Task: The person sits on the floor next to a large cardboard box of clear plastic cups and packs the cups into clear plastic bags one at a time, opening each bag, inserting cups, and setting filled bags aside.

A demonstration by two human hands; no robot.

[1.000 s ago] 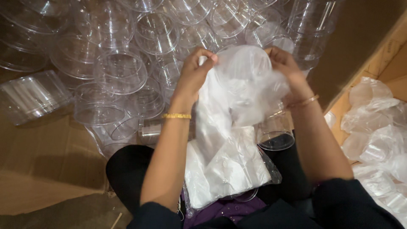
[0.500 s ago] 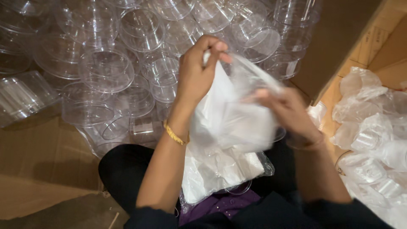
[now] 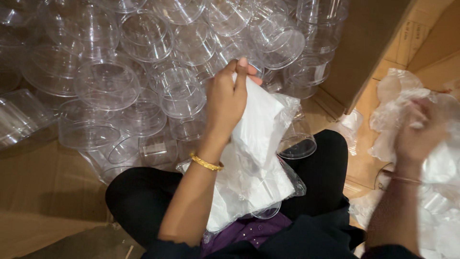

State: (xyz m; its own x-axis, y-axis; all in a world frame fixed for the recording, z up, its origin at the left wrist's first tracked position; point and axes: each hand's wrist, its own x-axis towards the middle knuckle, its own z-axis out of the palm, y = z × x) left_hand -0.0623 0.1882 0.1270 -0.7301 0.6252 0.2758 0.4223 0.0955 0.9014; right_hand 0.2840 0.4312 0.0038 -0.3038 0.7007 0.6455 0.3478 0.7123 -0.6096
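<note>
Your left hand [image 3: 227, 103] pinches the top edge of a thin white plastic bag [image 3: 258, 129], which hangs below your fingers over the stack on your lap. It looks light, limp and slippery; grip its edge. Your right hand [image 3: 419, 132] is blurred, closed on a bagged clear plastic cup [image 3: 407, 98].

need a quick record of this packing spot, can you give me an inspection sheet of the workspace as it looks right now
surface: brown cardboard floor sheet, person seated on it.
job's things: stack of thin white plastic bags on the lap; one white bag lifted from it.
clutter: heap of clear plastic cups ahead; bagged cups piled in a cardboard box at the right.
grippers: left hand pinches the lifted bag's top; right hand, blurred, sits on the bagged cups, grip unclear.
cables: nothing seen.
surroundings: gold bangle on left wrist; black clothing.
</note>
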